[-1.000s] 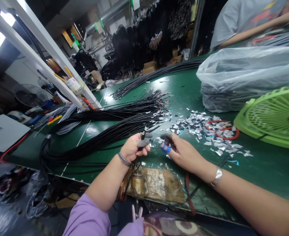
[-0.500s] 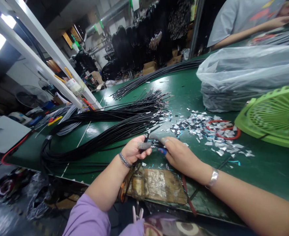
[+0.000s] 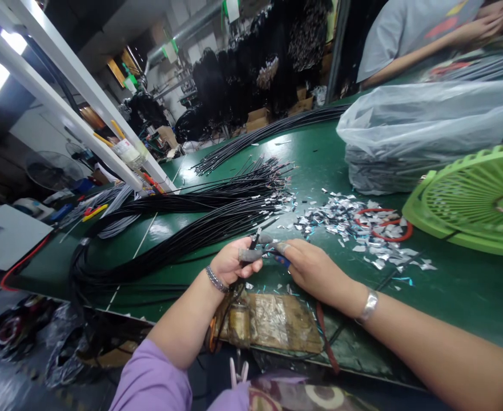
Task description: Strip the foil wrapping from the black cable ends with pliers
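My left hand (image 3: 238, 258) is closed around a black cable (image 3: 256, 240), whose end sticks up past the thumb. Grey covers wrap some of my fingertips. My right hand (image 3: 305, 260) meets it from the right, thumb and fingers pinched on the end of the cable between the two hands. The fine strands there are too small to make out. Just behind my hands lies a thick bundle of black cables (image 3: 200, 228) with stripped ends. Below them, a wooden board (image 3: 283, 325) covered in clear tape sits at the table edge.
Foil and plastic scraps (image 3: 334, 214) are heaped on the green table (image 3: 315, 162) around red rings (image 3: 399, 237). A green fan (image 3: 474, 200) and a clear plastic bag (image 3: 405, 137) stand at right. Across the table sits another person (image 3: 399, 40). White posts (image 3: 88, 108) rise at left.
My right hand's fingers have drawn closer in, thumb and fingertips pressing together at the cable end. My left hand keeps its hold. The view has shifted slightly.
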Action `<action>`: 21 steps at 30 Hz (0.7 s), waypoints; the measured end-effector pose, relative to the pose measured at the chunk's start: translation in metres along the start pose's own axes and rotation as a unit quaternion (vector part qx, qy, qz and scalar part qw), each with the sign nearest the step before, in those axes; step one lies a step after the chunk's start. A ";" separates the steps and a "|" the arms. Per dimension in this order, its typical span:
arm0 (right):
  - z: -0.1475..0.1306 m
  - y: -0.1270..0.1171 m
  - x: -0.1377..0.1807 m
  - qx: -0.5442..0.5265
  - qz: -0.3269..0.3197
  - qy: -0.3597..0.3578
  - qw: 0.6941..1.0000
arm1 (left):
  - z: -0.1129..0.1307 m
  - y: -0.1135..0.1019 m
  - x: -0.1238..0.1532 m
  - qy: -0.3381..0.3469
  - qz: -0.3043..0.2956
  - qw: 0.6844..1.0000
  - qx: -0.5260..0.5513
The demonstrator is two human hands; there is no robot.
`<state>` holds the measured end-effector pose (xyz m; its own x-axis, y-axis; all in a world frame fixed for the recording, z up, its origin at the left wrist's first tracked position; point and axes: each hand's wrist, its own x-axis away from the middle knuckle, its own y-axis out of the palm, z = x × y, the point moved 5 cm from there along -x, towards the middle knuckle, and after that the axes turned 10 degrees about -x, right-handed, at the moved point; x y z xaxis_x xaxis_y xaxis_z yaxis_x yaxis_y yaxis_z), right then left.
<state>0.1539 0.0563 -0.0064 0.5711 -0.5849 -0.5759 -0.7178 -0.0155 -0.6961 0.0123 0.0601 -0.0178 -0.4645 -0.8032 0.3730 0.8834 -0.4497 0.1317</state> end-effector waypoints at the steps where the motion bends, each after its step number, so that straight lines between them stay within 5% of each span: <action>1: 0.001 0.000 0.000 -0.004 -0.002 0.001 1.000 | 0.001 0.000 0.000 0.002 0.001 1.000 0.004; 14: -0.007 -0.002 0.000 0.004 0.011 -0.048 0.999 | 0.000 0.002 0.003 0.009 -0.042 0.999 -0.007; 17: -0.003 -0.001 0.000 -0.017 -0.003 -0.029 0.999 | 0.000 0.000 0.001 -0.001 0.006 0.999 -0.033; 21: 0.004 -0.002 0.000 -0.042 0.003 0.007 0.999 | 0.002 -0.009 0.001 -0.006 0.141 0.988 -0.066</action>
<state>0.1574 0.0596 -0.0069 0.5612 -0.5963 -0.5740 -0.7526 -0.0789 -0.6538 0.0039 0.0642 -0.0163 -0.2003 -0.8996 0.3880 0.9614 -0.2568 -0.0991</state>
